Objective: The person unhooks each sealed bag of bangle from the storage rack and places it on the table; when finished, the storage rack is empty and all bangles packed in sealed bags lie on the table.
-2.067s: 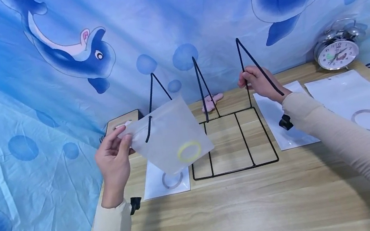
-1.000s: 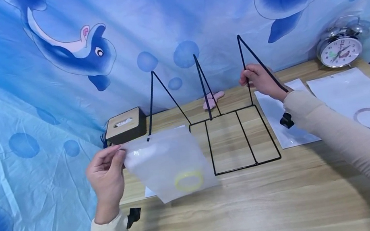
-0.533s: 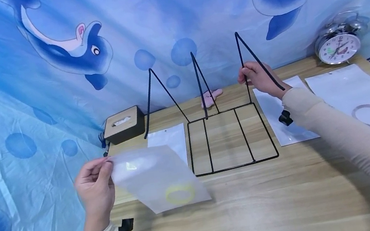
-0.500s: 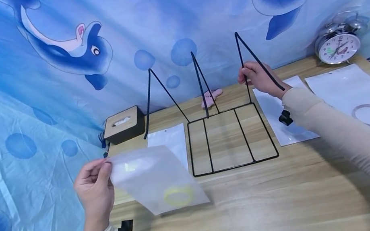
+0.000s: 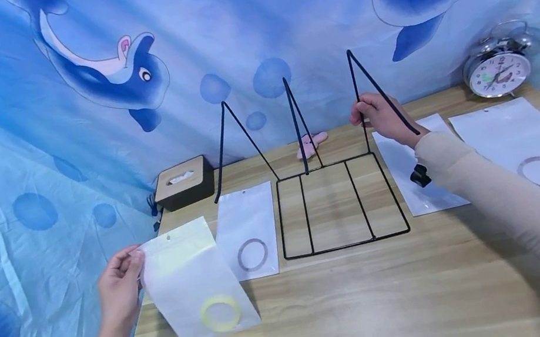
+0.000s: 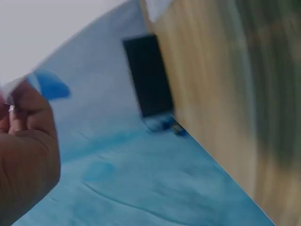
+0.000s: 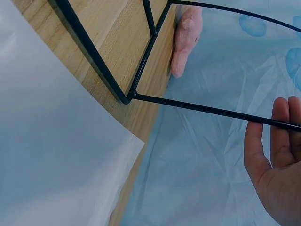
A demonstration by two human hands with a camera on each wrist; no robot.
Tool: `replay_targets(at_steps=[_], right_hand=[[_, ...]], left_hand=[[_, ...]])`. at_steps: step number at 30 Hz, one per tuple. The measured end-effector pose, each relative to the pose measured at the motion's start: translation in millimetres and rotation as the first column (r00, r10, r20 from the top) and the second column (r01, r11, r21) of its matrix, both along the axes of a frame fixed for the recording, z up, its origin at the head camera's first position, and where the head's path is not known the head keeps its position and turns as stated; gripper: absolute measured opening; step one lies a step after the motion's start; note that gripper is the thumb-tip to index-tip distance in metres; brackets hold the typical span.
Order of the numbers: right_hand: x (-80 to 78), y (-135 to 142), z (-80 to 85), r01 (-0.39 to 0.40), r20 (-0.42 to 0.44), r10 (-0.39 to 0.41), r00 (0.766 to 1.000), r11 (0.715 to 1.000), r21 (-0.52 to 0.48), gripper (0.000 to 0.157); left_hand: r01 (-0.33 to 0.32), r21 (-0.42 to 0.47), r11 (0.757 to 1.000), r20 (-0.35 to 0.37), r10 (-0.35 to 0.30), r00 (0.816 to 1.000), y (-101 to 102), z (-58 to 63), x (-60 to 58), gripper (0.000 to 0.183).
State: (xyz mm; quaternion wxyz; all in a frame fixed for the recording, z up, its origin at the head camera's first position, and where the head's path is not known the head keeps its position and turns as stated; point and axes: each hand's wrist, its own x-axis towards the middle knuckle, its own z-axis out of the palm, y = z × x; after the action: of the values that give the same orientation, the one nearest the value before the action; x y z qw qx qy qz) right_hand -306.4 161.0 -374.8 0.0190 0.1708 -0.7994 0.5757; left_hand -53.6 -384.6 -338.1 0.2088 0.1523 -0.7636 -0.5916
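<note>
My left hand [image 5: 118,292] pinches the upper left corner of a white plastic bag [image 5: 182,284] with a small hang hole near its top edge. A yellow ring [image 5: 221,314] shows on the bag's lower part. The bag is held tilted over the left of the table, apart from the rack. On the right, my right hand [image 5: 384,116] holds the right upright of a black wire rack [image 5: 347,247]; in the right wrist view its fingers [image 7: 281,136] bend round the wire. The rack's three pointed uprights rise along its back, the left one slanting outward.
A similar bag [image 5: 247,232] with a grey ring lies left of the rack. Two more, a narrower bag [image 5: 419,179] and a larger bag [image 5: 516,133], lie at right. A tissue box [image 5: 184,184], pink plush toy [image 5: 311,145] and alarm clock [image 5: 498,73] stand along the back.
My left hand has drawn the bag off the rack's left upright, then down and left, turning its face up. The right hand keeps its hold on the rack.
</note>
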Motion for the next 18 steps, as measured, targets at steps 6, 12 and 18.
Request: replay_targets(at_steps=[6,12,18], right_hand=[[3.3,0,-0.6,-0.015,-0.006,0.015,1.000,1.000,-0.002,0.044],[4.7,3,2.2,-0.010,0.002,0.010,1.000,1.000,0.004,0.043],[2.8,3,1.2,-0.049,-0.003,0.049,0.999,0.998,-0.027,0.044]], left_hand=[[-0.093,-0.149,0.985,0.268,0.130,0.955,-31,-15.1,-22.0,0.041],[-0.120,-0.270,0.955,0.420,0.229,0.878,-49,-23.0,-56.9,0.067],[-0.104,-0.302,0.947,0.492,0.249,0.834,-60,-29.8,-89.3,0.061]])
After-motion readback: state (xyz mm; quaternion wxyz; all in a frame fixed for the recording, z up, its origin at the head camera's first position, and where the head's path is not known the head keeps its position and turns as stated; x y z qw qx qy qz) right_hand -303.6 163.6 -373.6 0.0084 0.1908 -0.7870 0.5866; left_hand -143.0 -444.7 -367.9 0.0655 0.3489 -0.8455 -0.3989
